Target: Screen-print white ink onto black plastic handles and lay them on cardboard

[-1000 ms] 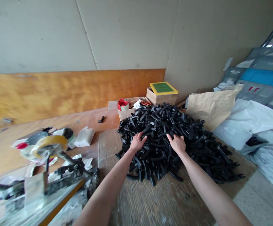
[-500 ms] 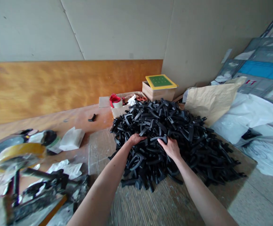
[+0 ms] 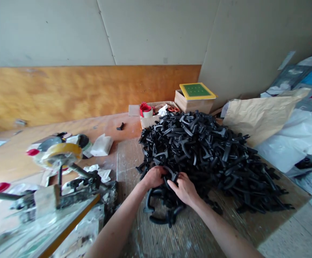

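Observation:
A large heap of black curved plastic parts, shaped like small handles, is piled on the worn table. At its near edge my right hand is closed, thumb and fingers gripping one black curved plastic part. Just to the left, my left hand has its fingers curled around black parts; which piece it grips is partly hidden. Below both hands a few loose parts lie on the bare tabletop. One single part sits apart, left of the heap.
On the left stands a metal clamp fixture with a yellow-edged frame, near a yellow tape roll. Behind the heap are a red tape dispenser and a box with a green screen. White sacks lie right.
Both hands have drawn back toward me, bringing parts from the heap's front onto the nearer tabletop. The view has turned left, so the fixture shows more fully.

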Tool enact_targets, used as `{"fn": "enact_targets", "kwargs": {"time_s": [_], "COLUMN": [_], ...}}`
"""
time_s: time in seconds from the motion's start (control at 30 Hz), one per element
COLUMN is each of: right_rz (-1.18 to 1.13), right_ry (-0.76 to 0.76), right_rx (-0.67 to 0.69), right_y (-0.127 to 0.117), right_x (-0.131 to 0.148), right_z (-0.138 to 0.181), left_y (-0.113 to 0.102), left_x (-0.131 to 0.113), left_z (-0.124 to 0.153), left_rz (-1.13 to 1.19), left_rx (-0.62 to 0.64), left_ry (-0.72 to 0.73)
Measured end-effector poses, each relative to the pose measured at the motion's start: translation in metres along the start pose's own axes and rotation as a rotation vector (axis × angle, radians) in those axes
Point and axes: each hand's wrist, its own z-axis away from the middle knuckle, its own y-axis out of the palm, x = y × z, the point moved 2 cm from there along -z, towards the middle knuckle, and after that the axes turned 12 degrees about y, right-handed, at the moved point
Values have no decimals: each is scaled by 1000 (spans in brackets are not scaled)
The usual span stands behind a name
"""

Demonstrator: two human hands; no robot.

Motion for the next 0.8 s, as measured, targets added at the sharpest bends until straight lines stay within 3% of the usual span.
{"fn": "enact_targets", "kwargs": {"time_s": [0.13,0.2,0.27,0.33,0.4,0.47,0.53,0.63,0.8], "right_rz": [94,173,204,188,190,235,324,492,575], "right_ry": [-158,-229,-292,-321,-331,-353,-368,-332,-162], "right_rx": [307,480,557,474,283,96,-14,-65,-70], "right_y": [-14,-30,-46,-59,-65,-61,-51,-29,2], "right_x": [18,29,44,62,80,96,109,119,124], "right_z": [-2,-18,-48,-92,-147,-206,-264,-340,-417], "left_y": [-28,-48,-71,-97,-121,-138,-147,-152,-150], "left_x": [2,14,38,75,121,169,214,272,334], "left_z": [19,22,17,5,-13,-34,-57,-90,-141], "left_rz": [107,256,440,534,491,437,416,408,406], "left_rx": [183,246,171,-131,-504,-747,-827,-864,-811], "left_ry": [59,8,-109,-234,-312,-379,-433,-488,-497]}}
